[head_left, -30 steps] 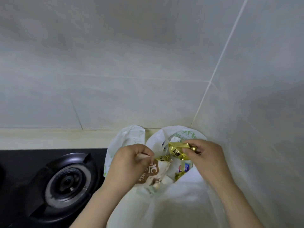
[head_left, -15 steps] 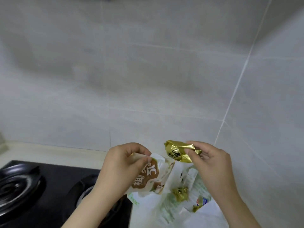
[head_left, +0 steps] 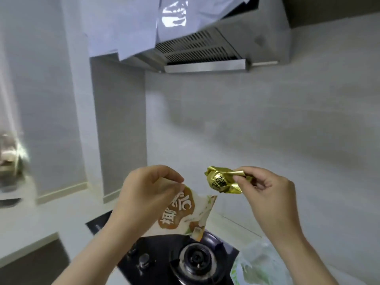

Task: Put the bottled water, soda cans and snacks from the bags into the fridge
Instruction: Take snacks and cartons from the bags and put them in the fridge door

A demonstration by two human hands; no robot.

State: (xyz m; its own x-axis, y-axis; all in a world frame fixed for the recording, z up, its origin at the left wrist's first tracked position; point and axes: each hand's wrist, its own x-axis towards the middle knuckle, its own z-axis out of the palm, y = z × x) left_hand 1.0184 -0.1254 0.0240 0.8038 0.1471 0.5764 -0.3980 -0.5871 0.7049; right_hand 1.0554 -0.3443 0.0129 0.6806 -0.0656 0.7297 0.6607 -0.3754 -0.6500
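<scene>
My left hand (head_left: 144, 194) pinches the top edge of a white and brown snack packet (head_left: 185, 214), which hangs down over the stove. A crumpled gold foil snack (head_left: 223, 181) is pinched by its twisted end in my right hand (head_left: 265, 194). Both hands are raised in front of the tiled wall, a short gap between them. The white plastic bag (head_left: 255, 262) lies on the counter at the lower right, below my right forearm; its contents are hidden. No fridge is in view.
A black gas stove (head_left: 164, 258) with a round burner (head_left: 197, 259) sits under my hands. A steel range hood (head_left: 205, 54) hangs above. The pale countertop (head_left: 41, 223) runs to the left, where blurred items (head_left: 8, 157) stand at the edge.
Both hands lifted the two snacks out of the bag and away from it. The view swung up and left, so the hood and left counter now show.
</scene>
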